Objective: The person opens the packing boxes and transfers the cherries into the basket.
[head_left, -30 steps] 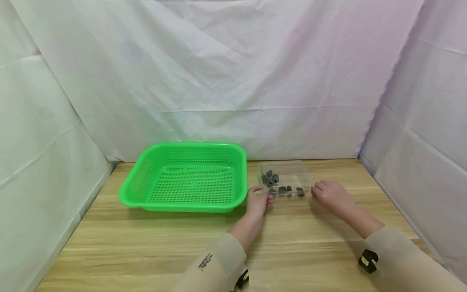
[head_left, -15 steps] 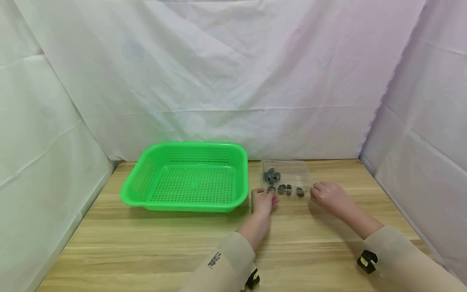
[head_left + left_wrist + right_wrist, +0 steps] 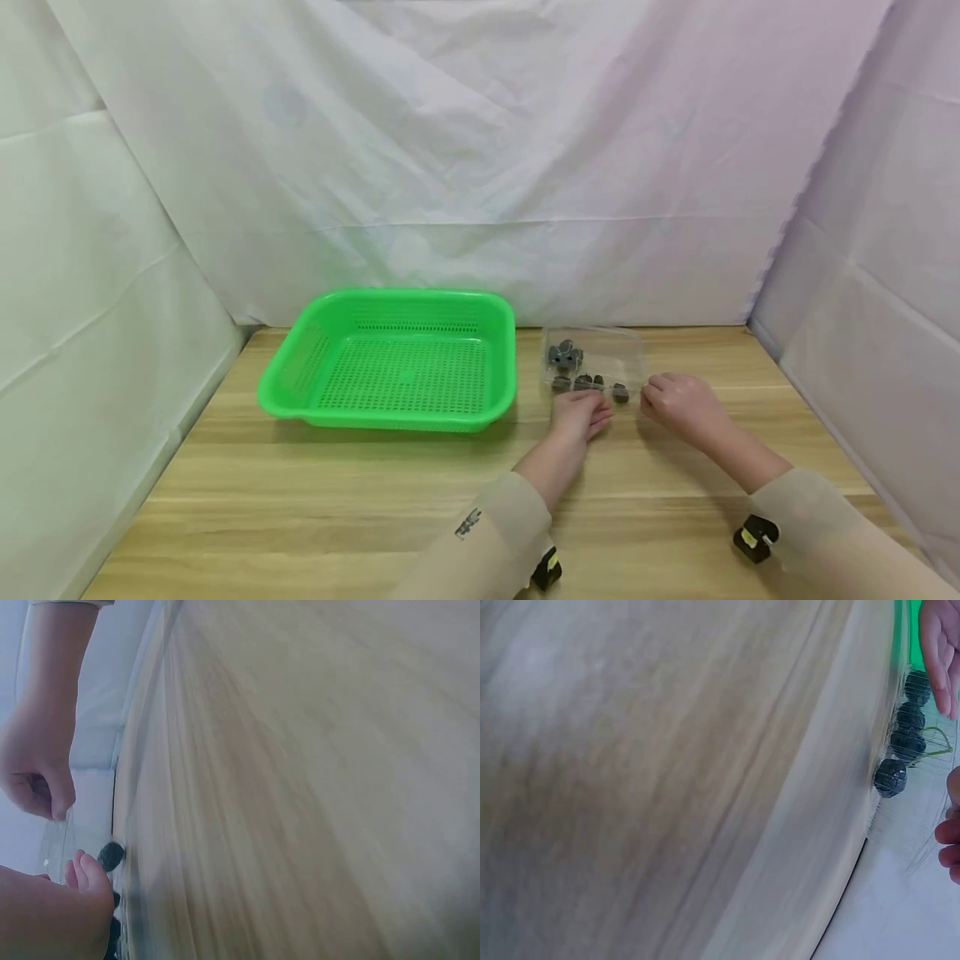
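Observation:
A clear plastic box (image 3: 617, 357) stands at the back of the table, right of the green basket. Several dark round pieces (image 3: 566, 358), small and wrinkled, lie in it; some cluster at its left and others line its front side. In the right wrist view a dark ball (image 3: 890, 778) shows close to the wall. My right hand (image 3: 681, 406) pinches the box's front right edge between thumb and curled fingers. Just in front of the box is my left hand (image 3: 579, 414), its fingers loosely extended by the front wall; whether they touch it I cannot tell.
The green perforated basket (image 3: 405, 418) is left of the box, with no contents visible. White cloth (image 3: 465, 167) hangs behind and at both sides. Bare wood-grain tabletop (image 3: 337, 500) lies in front.
My left hand has slid right along the box's front, from its left corner towards the middle. My right hand keeps its pinch on the edge. Some dark pieces have shifted slightly.

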`<state>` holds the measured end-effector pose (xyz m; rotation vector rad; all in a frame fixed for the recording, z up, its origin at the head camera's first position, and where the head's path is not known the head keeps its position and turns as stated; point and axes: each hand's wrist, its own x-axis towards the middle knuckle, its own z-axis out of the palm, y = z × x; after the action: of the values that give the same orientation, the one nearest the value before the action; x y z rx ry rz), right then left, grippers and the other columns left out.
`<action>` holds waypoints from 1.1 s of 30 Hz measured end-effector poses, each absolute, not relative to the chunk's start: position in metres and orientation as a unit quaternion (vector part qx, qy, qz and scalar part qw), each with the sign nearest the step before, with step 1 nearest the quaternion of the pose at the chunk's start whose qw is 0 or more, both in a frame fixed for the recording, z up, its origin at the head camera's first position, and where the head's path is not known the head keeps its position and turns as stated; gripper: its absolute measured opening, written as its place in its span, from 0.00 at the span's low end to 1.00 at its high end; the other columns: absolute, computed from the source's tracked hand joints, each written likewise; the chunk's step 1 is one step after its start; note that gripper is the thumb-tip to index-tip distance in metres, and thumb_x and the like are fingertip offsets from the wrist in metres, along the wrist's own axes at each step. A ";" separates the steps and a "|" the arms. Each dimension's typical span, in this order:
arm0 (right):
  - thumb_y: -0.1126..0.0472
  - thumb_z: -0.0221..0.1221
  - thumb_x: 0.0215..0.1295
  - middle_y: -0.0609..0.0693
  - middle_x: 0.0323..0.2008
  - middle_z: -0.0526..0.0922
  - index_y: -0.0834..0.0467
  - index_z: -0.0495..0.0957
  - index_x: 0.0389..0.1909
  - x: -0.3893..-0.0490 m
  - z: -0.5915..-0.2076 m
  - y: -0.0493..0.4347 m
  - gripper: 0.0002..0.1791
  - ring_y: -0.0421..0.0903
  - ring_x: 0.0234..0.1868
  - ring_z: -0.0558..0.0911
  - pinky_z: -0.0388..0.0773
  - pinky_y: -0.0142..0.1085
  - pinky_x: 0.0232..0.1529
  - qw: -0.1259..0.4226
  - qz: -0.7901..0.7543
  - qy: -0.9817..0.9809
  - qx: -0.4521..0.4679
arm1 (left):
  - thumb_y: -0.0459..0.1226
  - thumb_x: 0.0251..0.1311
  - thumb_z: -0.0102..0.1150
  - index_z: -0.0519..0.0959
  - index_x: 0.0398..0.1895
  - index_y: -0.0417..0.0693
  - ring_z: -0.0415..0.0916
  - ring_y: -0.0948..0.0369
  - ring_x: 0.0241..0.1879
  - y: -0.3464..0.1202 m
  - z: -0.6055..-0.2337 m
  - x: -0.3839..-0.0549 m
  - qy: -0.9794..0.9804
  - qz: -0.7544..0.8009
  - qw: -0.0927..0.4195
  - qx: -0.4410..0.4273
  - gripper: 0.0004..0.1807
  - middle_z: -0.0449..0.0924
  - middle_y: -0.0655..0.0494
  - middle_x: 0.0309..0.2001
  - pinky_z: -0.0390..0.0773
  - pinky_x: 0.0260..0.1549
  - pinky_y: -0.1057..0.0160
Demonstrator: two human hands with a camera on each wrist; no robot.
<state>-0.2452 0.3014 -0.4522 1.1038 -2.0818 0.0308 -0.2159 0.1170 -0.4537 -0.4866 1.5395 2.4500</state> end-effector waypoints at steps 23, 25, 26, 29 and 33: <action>0.65 0.48 0.61 0.48 0.15 0.66 0.58 0.67 0.13 -0.244 -0.447 0.291 0.15 0.44 0.14 0.65 0.63 0.36 0.12 0.377 0.005 -0.803 0.461 | 0.22 0.57 0.57 0.81 0.41 0.29 0.85 0.50 0.35 0.148 -0.456 -0.223 0.500 0.838 0.117 -0.185 0.09 0.84 0.38 0.33 0.83 0.40 0.56; 0.65 0.52 0.57 0.48 0.16 0.67 0.58 0.68 0.14 -0.243 -0.447 0.291 0.13 0.45 0.14 0.66 0.64 0.37 0.12 0.370 0.003 -0.806 0.461 | 0.22 0.57 0.57 0.81 0.40 0.29 0.84 0.53 0.32 0.150 -0.457 -0.222 0.503 0.837 0.114 -0.184 0.08 0.84 0.39 0.32 0.83 0.40 0.56; 0.65 0.53 0.56 0.49 0.16 0.68 0.59 0.68 0.14 -0.242 -0.447 0.291 0.12 0.46 0.14 0.67 0.65 0.37 0.13 0.366 0.001 -0.808 0.461 | 0.22 0.57 0.57 0.81 0.39 0.30 0.84 0.54 0.31 0.151 -0.457 -0.222 0.507 0.835 0.113 -0.182 0.08 0.84 0.40 0.31 0.83 0.39 0.56; 0.67 0.56 0.51 0.50 0.17 0.69 0.61 0.69 0.15 -0.241 -0.447 0.290 0.09 0.47 0.15 0.68 0.66 0.38 0.13 0.356 -0.007 -0.813 0.461 | 0.23 0.56 0.59 0.82 0.37 0.31 0.82 0.58 0.28 0.154 -0.459 -0.222 0.519 0.829 0.106 -0.180 0.06 0.84 0.42 0.30 0.83 0.38 0.55; 0.68 0.58 0.48 0.51 0.17 0.70 0.61 0.69 0.16 -0.240 -0.447 0.289 0.08 0.47 0.16 0.69 0.67 0.38 0.14 0.347 -0.019 -0.816 0.462 | 0.24 0.57 0.60 0.83 0.34 0.31 0.81 0.58 0.27 0.156 -0.459 -0.221 0.531 0.823 0.094 -0.177 0.04 0.84 0.42 0.29 0.83 0.36 0.55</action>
<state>-0.2400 0.2889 -0.4475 1.1993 -2.1152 -0.0498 -0.2210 0.1563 -0.4595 -0.5244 1.5758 2.4421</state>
